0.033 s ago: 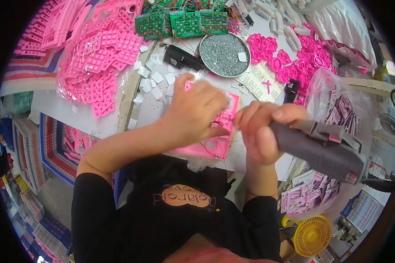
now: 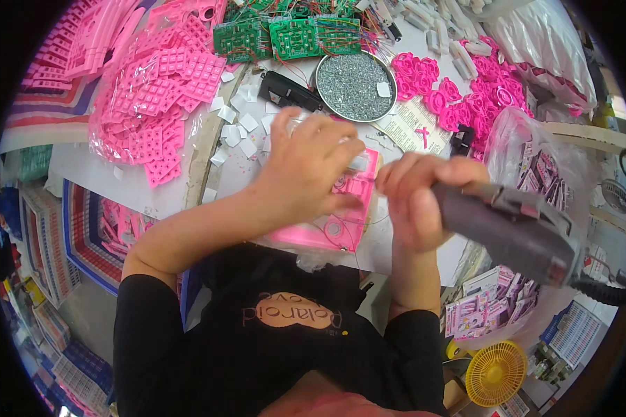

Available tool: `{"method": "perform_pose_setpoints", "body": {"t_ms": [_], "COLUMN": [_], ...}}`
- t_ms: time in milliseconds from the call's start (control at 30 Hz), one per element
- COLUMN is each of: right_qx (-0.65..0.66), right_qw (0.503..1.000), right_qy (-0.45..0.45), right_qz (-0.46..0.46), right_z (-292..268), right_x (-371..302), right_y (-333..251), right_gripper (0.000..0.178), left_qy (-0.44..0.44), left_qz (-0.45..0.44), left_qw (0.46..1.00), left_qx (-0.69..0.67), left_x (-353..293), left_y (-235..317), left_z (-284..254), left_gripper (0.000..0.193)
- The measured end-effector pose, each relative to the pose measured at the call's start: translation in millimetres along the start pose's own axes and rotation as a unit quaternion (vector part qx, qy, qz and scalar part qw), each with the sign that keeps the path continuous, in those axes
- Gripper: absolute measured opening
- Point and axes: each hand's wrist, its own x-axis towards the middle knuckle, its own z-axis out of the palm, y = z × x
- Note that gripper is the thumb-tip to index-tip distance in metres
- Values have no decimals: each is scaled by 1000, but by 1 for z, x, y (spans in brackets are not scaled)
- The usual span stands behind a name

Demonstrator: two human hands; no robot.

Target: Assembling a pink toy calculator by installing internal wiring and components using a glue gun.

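Observation:
A pink plastic casing point(image 2: 318, 236) lies on the table in front of me, with thin wires trailing across it. My left hand point(image 2: 309, 167) is over the casing, its curled fingers and thumb bearing on it. Beside its fingertips a pale, shiny piece point(image 2: 359, 163) shows, partly covered. In my right hand point(image 2: 424, 201) is a dark grey electric screwdriver point(image 2: 504, 229), held almost level. Its front end points left at the casing's right edge; the tip is blurred and mostly behind my fingers. A coiled black cord point(image 2: 602, 292) runs from its rear.
Beyond the casing stands a round dish point(image 2: 358, 87) of small metal screws, next to a black part point(image 2: 289, 90). White squares point(image 2: 240, 132) are scattered left. Pink keypad pieces point(image 2: 163, 104), green circuit boards point(image 2: 316, 38) and pink rings point(image 2: 480, 97) are piled around. A yellow fan point(image 2: 495, 374) is low right.
My right hand and the screwdriver have shifted slightly right and down. My left hand's fingers have moved a little and show less blur. The casing stays in place.

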Motion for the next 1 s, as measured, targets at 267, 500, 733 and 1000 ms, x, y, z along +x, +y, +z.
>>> {"method": "perform_pose_setpoints", "body": {"t_ms": [267,500,733,1000], "right_qx": [-91,-189,-60,-553], "right_qw": [993,981,984,799], "right_qy": [76,7,-36,55], "right_qz": [30,34,161,229], "right_z": [-26,-26,-44,-193], "right_x": [4,-4,19,26], "right_y": [44,52,42,-8], "right_gripper": [29,25,23,34], "left_qy": [-47,-45,-170,-179], "left_qz": [7,5,29,-40], "left_qw": [998,999,981,980], "left_qx": [52,22,-89,-72], "left_x": [-1,-2,16,-28], "left_y": [-22,-26,-40,-18], "left_z": [16,19,19,-162], "left_gripper": [29,33,37,42]}}
